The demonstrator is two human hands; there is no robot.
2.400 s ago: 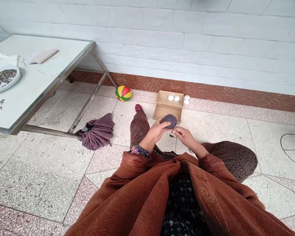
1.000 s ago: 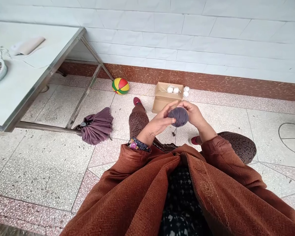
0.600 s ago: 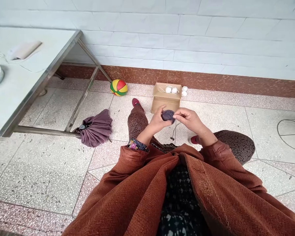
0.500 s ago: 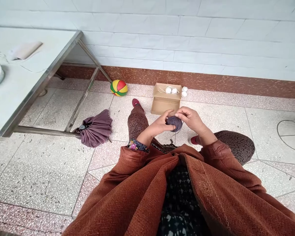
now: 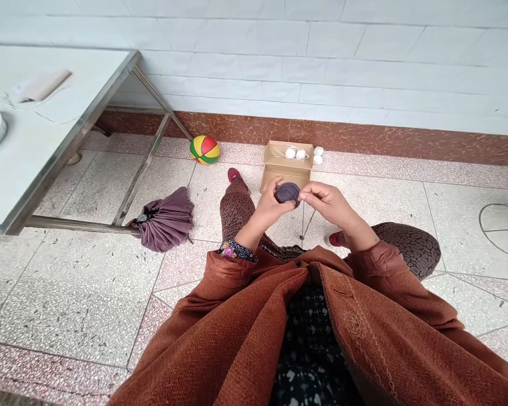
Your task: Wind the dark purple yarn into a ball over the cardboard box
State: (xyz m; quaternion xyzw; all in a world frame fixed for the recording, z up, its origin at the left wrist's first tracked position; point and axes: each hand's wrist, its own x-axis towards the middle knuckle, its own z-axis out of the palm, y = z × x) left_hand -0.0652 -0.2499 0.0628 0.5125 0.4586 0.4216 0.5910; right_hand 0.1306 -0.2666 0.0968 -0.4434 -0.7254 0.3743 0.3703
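Note:
A dark purple ball of yarn (image 5: pixel 287 193) is gripped in my left hand (image 5: pixel 268 207), with the thumb below it and the fingers above. Just to its right, my right hand (image 5: pixel 328 206) is closed in a pinch at the ball's edge. A strand of yarn seems to be between those fingertips, but it is too thin to make out clearly. Beyond the hands, an open cardboard box (image 5: pixel 275 174) stands on the floor near the wall. White balls of string (image 5: pixel 295 153) lie in its far part, and two more white balls (image 5: pixel 318 155) sit beside it on the right.
A steel-framed table (image 5: pixel 97 107) stands at the left, carrying a bowl (image 5: pixel 0 135) and a folded cloth (image 5: pixel 46 85). A folded purple umbrella (image 5: pixel 167 220) leans by its lower bar. A colourful ball (image 5: pixel 205 149) rests near the table leg. A wire ring stand (image 5: pixel 485 232) is at the right.
My left hand has moved left with the yarn ball, turning it. My right hand stays near its place, so the fingertips are now at the ball's right edge.

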